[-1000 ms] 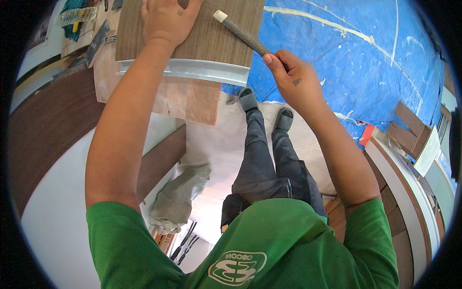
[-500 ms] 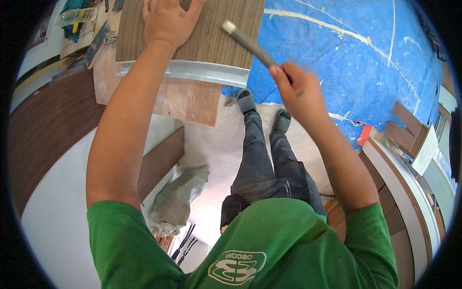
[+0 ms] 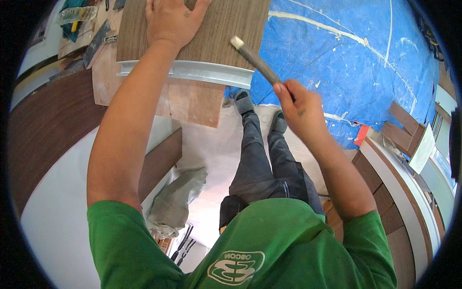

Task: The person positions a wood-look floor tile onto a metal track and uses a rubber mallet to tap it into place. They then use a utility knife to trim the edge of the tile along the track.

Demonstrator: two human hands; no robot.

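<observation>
My left hand (image 3: 172, 21) lies flat, fingers spread, on a brown wood-grain panel (image 3: 224, 31). The far fingertips run out of the picture. Along the panel's near edge runs a pale grey metal profile (image 3: 211, 73). Closed round the near end of a dark rod with a pale tip (image 3: 260, 63), my right hand (image 3: 304, 108) is just right of the panel. From above, the rod slants up and left, its tip over the panel's right part; whether it touches cannot be told.
Under the panel is a light plywood board (image 3: 192, 103). A blue sheet (image 3: 337, 67) with pale streaks covers the floor ahead and right. A grey-green cloth (image 3: 178, 202) lies left of my legs. Brown panel offcuts (image 3: 404, 127) stand at right, and a clear plastic bottle (image 3: 77, 15) lies far left.
My right hand and the rod have come nearer to me and slightly right. My left hand stays flat on the panel.
</observation>
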